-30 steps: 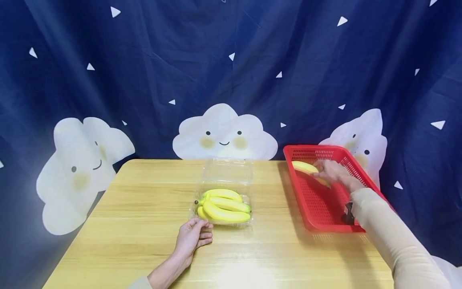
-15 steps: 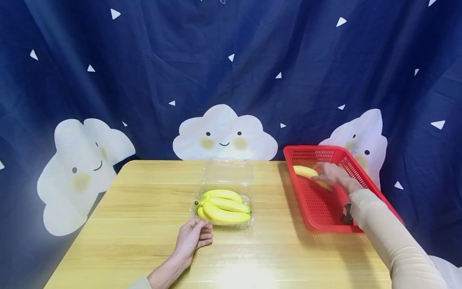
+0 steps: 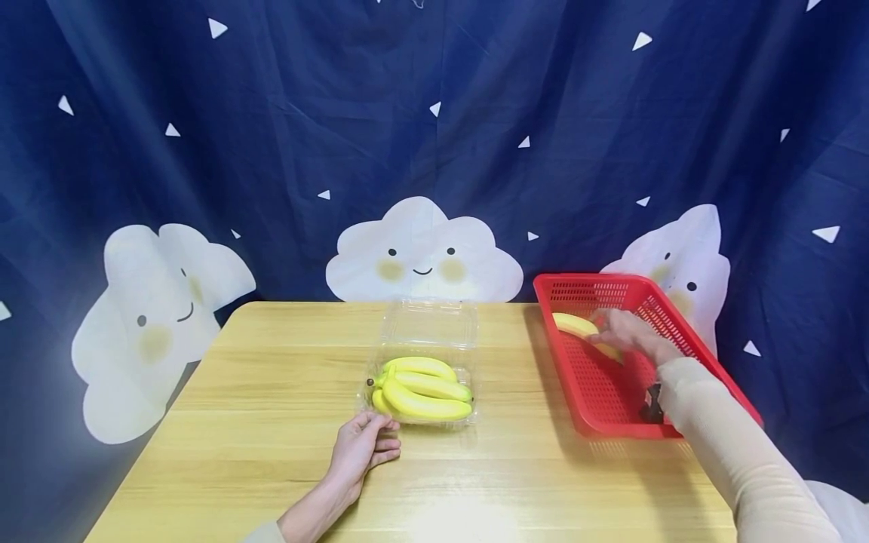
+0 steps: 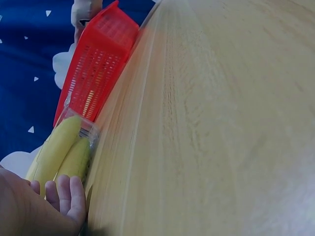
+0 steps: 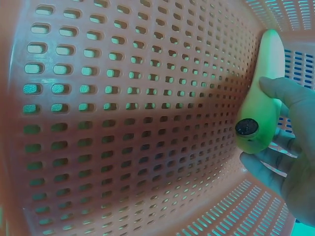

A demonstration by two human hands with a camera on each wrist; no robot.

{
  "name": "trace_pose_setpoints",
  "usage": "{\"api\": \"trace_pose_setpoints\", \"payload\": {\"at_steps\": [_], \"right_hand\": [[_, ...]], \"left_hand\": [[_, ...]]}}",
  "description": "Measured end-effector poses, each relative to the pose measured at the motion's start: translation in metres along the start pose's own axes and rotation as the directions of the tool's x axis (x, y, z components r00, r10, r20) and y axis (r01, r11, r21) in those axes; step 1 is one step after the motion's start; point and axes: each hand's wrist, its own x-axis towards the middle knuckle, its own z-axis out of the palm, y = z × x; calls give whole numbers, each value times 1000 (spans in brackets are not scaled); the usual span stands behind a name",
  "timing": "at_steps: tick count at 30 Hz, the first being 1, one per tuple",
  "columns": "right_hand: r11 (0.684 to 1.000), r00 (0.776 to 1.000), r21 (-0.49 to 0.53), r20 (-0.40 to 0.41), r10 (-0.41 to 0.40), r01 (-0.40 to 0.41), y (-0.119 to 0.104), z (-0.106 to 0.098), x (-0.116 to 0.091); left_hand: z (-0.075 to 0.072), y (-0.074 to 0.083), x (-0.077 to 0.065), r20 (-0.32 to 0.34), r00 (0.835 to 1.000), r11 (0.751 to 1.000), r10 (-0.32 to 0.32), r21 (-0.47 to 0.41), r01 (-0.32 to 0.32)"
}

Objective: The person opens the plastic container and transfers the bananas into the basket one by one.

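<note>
In the head view, a clear plastic clamshell box (image 3: 429, 324) lies with its lid folded back, holding several yellow bananas (image 3: 428, 400). My left hand (image 3: 363, 445) is at the box's near left corner, thumb and forefinger pinching its rim; the remaining fingers are loosely bent. At the right, my right hand (image 3: 627, 332) reaches into a red basket (image 3: 577, 407) and grips a single banana (image 3: 573, 325) there. The right wrist view shows the thumb on one side of this banana (image 5: 261, 108), with fingers on its other side and its dark end facing the camera.
A wooden table (image 3: 271, 392) bears the box and the basket, whose walls are perforated. Behind it hangs a dark blue curtain (image 3: 380, 98) with white clouds. Table surface separates box and basket. A black wrist device (image 3: 653, 403) sits by the right sleeve.
Inside the basket, my right hand and the banana have shifted slightly toward the near side. My left hand and the box stay where they were.
</note>
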Motion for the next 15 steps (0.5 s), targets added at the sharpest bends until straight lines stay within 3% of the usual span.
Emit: {"api": "trace_pose_setpoints", "payload": {"at_steps": [15], "right_hand": [[994, 998, 90, 33, 58, -61, -3, 3, -6]], "left_hand": [[-1, 0, 0, 6, 1000, 1000, -2, 1, 2]]}}
